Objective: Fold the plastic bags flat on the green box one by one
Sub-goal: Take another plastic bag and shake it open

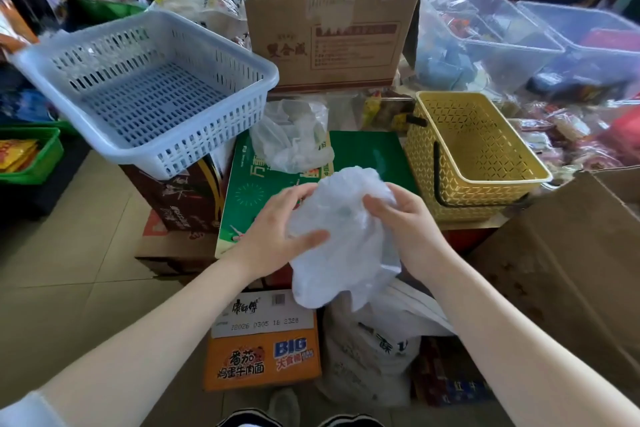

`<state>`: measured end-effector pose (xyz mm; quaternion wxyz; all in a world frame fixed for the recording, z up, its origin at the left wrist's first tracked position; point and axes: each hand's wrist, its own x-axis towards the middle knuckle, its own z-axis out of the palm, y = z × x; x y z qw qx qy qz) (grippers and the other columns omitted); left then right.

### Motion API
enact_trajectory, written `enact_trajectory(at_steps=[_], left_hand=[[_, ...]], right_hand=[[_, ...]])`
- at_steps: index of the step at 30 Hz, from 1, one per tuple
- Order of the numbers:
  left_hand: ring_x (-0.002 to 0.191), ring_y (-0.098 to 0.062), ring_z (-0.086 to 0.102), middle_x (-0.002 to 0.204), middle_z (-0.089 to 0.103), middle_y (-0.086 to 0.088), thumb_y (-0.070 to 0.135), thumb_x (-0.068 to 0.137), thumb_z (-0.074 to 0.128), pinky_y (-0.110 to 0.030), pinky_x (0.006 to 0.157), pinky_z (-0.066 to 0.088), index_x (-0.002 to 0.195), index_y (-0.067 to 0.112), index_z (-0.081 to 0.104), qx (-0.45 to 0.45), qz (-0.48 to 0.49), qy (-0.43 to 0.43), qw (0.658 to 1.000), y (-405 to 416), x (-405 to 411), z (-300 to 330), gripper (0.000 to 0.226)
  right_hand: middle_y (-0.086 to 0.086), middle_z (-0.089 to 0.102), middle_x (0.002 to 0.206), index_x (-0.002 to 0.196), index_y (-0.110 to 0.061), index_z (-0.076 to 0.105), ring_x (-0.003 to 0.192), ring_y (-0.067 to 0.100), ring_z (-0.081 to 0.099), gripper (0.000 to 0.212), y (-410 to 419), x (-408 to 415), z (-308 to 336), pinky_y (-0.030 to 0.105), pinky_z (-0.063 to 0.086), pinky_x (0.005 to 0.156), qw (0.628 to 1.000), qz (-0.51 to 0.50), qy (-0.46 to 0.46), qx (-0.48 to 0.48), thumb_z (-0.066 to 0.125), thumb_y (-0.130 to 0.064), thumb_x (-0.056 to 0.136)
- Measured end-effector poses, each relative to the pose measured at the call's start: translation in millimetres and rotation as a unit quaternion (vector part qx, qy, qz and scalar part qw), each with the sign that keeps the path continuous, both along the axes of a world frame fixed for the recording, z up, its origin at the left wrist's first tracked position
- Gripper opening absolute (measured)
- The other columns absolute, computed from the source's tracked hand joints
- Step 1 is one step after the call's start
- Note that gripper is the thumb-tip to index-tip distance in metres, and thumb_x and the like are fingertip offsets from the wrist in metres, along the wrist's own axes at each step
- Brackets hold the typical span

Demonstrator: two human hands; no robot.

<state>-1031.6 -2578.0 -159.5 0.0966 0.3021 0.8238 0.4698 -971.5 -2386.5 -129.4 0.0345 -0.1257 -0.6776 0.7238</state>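
The left hand [277, 222] grasps a crumpled bag [341, 236] from the left, thumb laid across its front, fingers behind. The right hand [403, 218] pinches the bag's right side with curled fingers. The bag (thin, whitish, translucent) hangs bunched between them, over the near edge of the green box [367, 152]. Farther off, a second bag [294, 139] lies rumpled on the box, with a yellow basket [474, 156] to the right.

The crumpled translucent white plastic bag [341, 236] hides the fingertips of the left hand [277, 229] and right hand [408, 225] and the near right part of the flat green cardboard box [367, 149], while the far shelves blur and the green plastic crate [31, 156] is cut by the left edge.
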Motion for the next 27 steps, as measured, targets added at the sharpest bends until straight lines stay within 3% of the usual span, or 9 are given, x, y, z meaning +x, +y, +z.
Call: enact_trajectory(at_steps=[2, 5, 8, 11, 14, 16, 19, 23, 27], left_hand=[[0.11, 0.004, 0.045, 0.122, 0.049, 0.02, 0.042, 0.072, 0.074, -0.021, 0.093, 0.037, 0.126, 0.034, 0.044, -0.057, -0.012, -0.046, 0.997, 3, 10, -12, 0.063], [0.084, -0.006, 0.06, 0.091, 0.067, 0.005, 0.023, 0.088, 0.06, -0.032, 0.077, 0.047, 0.09, 0.027, 0.063, 0.016, 0.037, -0.067, 0.997, 13, 27, -21, 0.006], [0.084, -0.019, 0.06, 0.085, 0.065, -0.003, 0.029, 0.091, 0.048, -0.035, 0.078, 0.048, 0.084, 0.017, 0.062, 0.118, 0.069, -0.115, 0.984, 24, 45, -18, 0.02], [0.077, 0.0, 0.059, 0.079, 0.065, 0.018, 0.03, 0.091, 0.044, -0.014, 0.071, 0.045, 0.086, 0.024, 0.06, 0.168, 0.1, -0.109, 0.975, 35, 62, -10, 0.018], [0.064, 0.002, 0.052, 0.069, 0.06, 0.016, 0.025, 0.095, 0.047, -0.012, 0.061, 0.04, 0.08, 0.021, 0.057, 0.162, 0.102, -0.065, 0.979, 39, 77, -9, 0.019], [0.062, -0.007, 0.049, 0.066, 0.053, 0.001, 0.034, 0.093, 0.048, -0.018, 0.06, 0.037, 0.077, 0.014, 0.056, 0.148, 0.083, -0.043, 0.985, 44, 86, -8, 0.027], [0.055, -0.014, 0.042, 0.063, 0.047, -0.016, 0.034, 0.091, 0.05, -0.023, 0.055, 0.033, 0.075, 0.009, 0.055, 0.137, 0.067, -0.025, 0.988, 56, 103, -3, 0.03], [0.052, -0.013, 0.047, 0.066, 0.059, -0.006, 0.036, 0.088, 0.058, -0.023, 0.048, 0.036, 0.083, 0.018, 0.062, 0.133, 0.045, -0.007, 0.99, 71, 125, 4, 0.019], [0.087, -0.001, 0.057, 0.101, 0.059, 0.017, 0.041, 0.086, 0.053, -0.01, 0.071, 0.043, 0.096, 0.029, 0.063, 0.104, 0.026, 0.073, 0.992, 66, 138, 2, 0.019]], right_hand=[[0.01, 0.069, 0.09, 0.107, -0.006, 0.062, 0.079, 0.023, 0.066, 0.031, 20, 14, 3, 0.034, 0.055, 0.069, 0.992, 0.023, -0.016, -0.126, 0.059, -0.019, 0.08], [0.01, 0.069, 0.089, 0.109, -0.01, 0.062, 0.077, 0.024, 0.067, 0.029, 46, 36, -3, 0.032, 0.056, 0.066, 0.982, 0.033, -0.048, -0.182, 0.056, -0.015, 0.081], [0.01, 0.07, 0.087, 0.106, -0.014, 0.064, 0.075, 0.025, 0.066, 0.03, 74, 58, -17, 0.034, 0.054, 0.066, 0.98, 0.009, -0.091, -0.179, 0.054, -0.002, 0.081], [0.013, 0.068, 0.091, 0.112, -0.01, 0.061, 0.076, 0.026, 0.065, 0.03, 106, 83, -36, 0.035, 0.052, 0.065, 0.981, -0.024, -0.168, -0.09, 0.052, 0.003, 0.086], [0.004, 0.066, 0.097, 0.117, -0.01, 0.057, 0.084, 0.018, 0.062, 0.03, 121, 99, -51, 0.031, 0.053, 0.07, 0.939, 0.002, -0.277, 0.204, 0.057, -0.008, 0.087], [0.0, 0.056, 0.119, 0.128, -0.014, 0.051, 0.108, 0.018, 0.055, 0.042, 116, 102, -53, 0.036, 0.049, 0.091, 0.921, -0.005, -0.236, 0.31, 0.057, -0.012, 0.087], [-0.005, 0.05, 0.123, 0.125, -0.016, 0.054, 0.118, 0.013, 0.048, 0.036, 82, 107, -29, 0.03, 0.04, 0.102, 0.946, 0.035, -0.001, 0.321, 0.057, -0.018, 0.09], [-0.003, 0.06, 0.11, 0.114, -0.014, 0.059, 0.099, 0.01, 0.058, 0.03, 33, 110, -10, 0.021, 0.045, 0.088, 0.952, 0.083, 0.094, 0.279, 0.065, -0.021, 0.085], [-0.005, 0.063, 0.072, 0.076, -0.014, 0.059, 0.068, 0.01, 0.058, 0.012, 29, 114, -12, 0.022, 0.044, 0.063, 0.981, 0.04, 0.089, 0.169, 0.063, -0.013, 0.087]])
